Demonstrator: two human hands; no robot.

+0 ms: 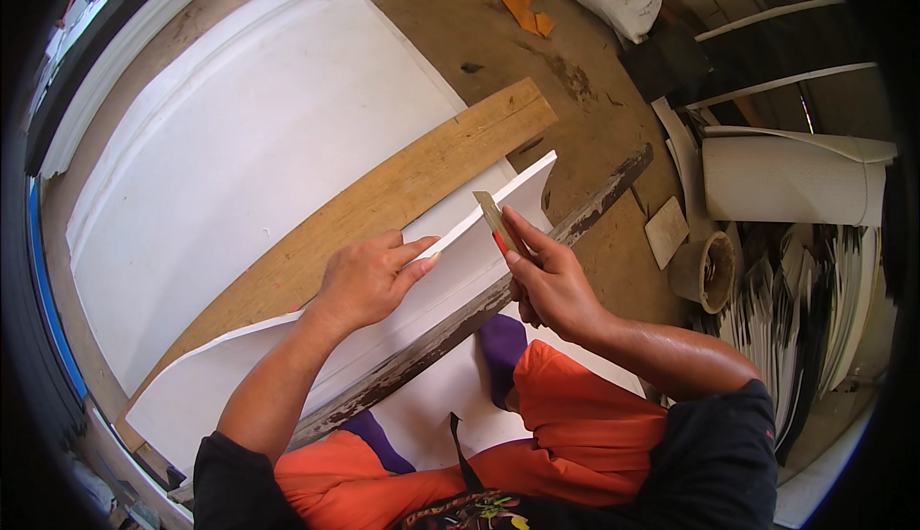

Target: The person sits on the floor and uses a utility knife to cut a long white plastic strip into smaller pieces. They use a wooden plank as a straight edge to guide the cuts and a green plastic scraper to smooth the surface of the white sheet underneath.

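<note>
- Two hands sit in front of me, both at one white sheet; it lies directly ahead of the person, its raised edge running on a slant from near left to far right.
- From my remote view, the left hand is nearly closed, thumb and fingers pinching that raised edge partway along its length.
- I see the right hand curled firmly around a knife with a flat blade and a touch of red, the index finger laid along it.
- The relation I would steer by is blade to edge: the knife points away and leftward, crossing the edge's line steeply, just to the right of the pinch. Whether the metal touches the sheet, I cannot tell.
- For the far right end, I judge the right hand nearer; the long near-left stretch belongs to the left.
- I note a wooden plank beyond the sheet and a weathered beam nearer the person, both sharing roughly its slant.
</note>
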